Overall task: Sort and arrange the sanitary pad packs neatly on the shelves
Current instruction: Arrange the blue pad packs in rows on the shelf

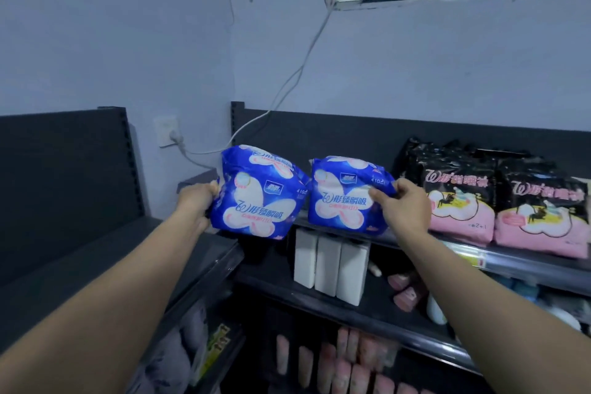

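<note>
Two blue sanitary pad packs with white and pink flower prints are at the left end of the top shelf (518,261). My left hand (196,198) grips the left blue pack (256,192) by its left side and holds it tilted, just off the shelf's end. My right hand (404,205) pinches the right edge of the right blue pack (343,198), which stands on the shelf. To the right stand two black-and-pink packs (459,198), (543,214), with more black packs behind them.
White boxes (332,269) stand on the shelf below, with pink items lower down. A second dark shelf unit (64,195) is at the left. A wall socket (168,134) with a white cable sits in the corner. A window is at the top right.
</note>
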`<state>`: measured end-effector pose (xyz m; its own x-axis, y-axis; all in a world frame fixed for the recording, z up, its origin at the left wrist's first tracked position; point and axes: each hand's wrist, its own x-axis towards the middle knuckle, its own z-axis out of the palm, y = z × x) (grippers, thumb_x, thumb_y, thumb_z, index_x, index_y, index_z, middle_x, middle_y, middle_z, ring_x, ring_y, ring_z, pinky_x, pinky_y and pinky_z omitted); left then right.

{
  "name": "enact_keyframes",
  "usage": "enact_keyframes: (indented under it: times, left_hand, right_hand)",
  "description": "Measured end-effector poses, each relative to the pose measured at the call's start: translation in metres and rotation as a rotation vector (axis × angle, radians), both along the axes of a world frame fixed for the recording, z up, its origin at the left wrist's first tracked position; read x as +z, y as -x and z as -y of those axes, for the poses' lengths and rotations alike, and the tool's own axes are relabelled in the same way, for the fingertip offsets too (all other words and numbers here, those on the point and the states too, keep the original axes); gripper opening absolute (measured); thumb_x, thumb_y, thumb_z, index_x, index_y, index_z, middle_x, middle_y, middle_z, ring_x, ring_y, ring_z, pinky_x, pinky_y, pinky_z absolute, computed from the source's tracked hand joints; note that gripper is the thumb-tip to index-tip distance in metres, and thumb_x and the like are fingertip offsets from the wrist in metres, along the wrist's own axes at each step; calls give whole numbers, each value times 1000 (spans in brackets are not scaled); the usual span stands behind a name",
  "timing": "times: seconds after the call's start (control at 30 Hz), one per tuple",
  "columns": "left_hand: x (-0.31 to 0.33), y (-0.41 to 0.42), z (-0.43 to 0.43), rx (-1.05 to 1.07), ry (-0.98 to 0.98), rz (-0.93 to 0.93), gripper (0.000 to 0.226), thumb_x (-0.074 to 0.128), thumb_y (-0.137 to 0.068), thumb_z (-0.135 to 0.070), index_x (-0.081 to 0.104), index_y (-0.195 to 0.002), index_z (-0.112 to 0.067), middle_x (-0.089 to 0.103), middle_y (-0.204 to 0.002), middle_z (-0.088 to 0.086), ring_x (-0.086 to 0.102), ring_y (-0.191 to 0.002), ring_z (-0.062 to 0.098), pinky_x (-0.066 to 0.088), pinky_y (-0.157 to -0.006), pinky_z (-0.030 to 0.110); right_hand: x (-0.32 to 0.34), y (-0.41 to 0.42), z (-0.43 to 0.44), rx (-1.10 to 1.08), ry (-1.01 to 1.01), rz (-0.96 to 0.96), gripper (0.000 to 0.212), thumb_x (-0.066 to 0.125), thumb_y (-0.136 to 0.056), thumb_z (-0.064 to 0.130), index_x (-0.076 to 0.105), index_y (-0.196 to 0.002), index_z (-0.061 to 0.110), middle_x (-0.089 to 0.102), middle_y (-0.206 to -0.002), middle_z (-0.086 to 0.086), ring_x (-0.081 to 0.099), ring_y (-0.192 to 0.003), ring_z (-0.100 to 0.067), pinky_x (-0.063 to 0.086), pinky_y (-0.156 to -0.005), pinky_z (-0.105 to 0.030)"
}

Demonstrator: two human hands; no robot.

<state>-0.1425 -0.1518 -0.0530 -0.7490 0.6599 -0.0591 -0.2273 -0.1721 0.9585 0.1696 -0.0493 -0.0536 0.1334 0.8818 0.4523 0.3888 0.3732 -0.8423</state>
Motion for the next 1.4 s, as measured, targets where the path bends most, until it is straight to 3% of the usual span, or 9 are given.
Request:
enact_keyframes:
  times: [0.13,0.33,0.57,0.83,0.97,1.1,1.2,1.3,1.4]
  left_hand:
    - [1,14,-61,-63,-2,21,19,49,-89,4,59,-82,-10,58,-74,6,56,-60,18,49,-38,25]
    - [-6,26,-141,-131,-1,53,16,54,-88,3,64,-99,-4,67,-89,16,64,-70,24,55,-79,48]
    - [-16,28,-227,-91,28,50,10,54,-90,2,61,-96,-2,66,-103,18,65,-91,29,53,-88,54]
    - [-29,49,-319,-65,134,17,6,56,-92,-7,58,-90,-2,64,-113,16,63,-98,28,51,-94,52]
    - [-40,48,-359,-99,206,42,37,60,-91,-13,55,-126,0,61,-123,14,61,-108,31,51,-95,48]
    - [-47,44,-398,-164,222,96,37,57,-93,-10,54,-130,-3,62,-123,13,63,-105,27,52,-94,46]
    - [-41,39,-412,-341,161,120,45,57,-93,-45,60,-122,-10,67,-110,8,65,-95,22,51,-95,45]
    - [-28,33,-416,-685,78,167,80,55,-67,-77,61,-123,-19,69,-114,9,65,-104,29,51,-93,49]
    - [-27,29,-422,-832,1,-21,96,81,-64,-52,38,-143,-19,66,-121,8,68,-104,25,56,-86,45]
  right_hand:
    - [-2,7,-39,-56,23,-27,31,78,-77,33,55,-69,13,68,-73,0,62,-73,-23,48,-69,-37]
    - [-6,12,-93,-111,34,-24,30,78,-78,32,58,-72,10,67,-73,-2,61,-72,-24,45,-68,-35]
    - [-11,23,-172,-155,44,-14,26,77,-79,29,59,-74,10,66,-77,-2,58,-73,-23,37,-65,-29]
    - [-21,39,-252,-190,118,-2,29,76,-79,29,59,-77,6,66,-78,-3,59,-75,-24,39,-65,-30]
    - [-29,42,-282,-228,147,-10,29,77,-78,30,59,-77,7,67,-77,-3,62,-78,-25,50,-73,-37]
    - [-30,49,-305,-254,142,-16,29,77,-78,28,58,-77,5,67,-77,-5,60,-75,-24,48,-71,-36]
    - [-32,54,-319,-277,137,-22,29,76,-79,26,58,-77,5,66,-76,-5,60,-74,-23,47,-71,-35]
    - [-34,56,-327,-299,129,-10,25,75,-81,25,56,-77,8,64,-77,-4,59,-76,-23,46,-71,-33]
    - [-34,57,-330,-324,113,-4,21,73,-82,24,55,-80,13,62,-80,-1,57,-77,-21,39,-70,-28]
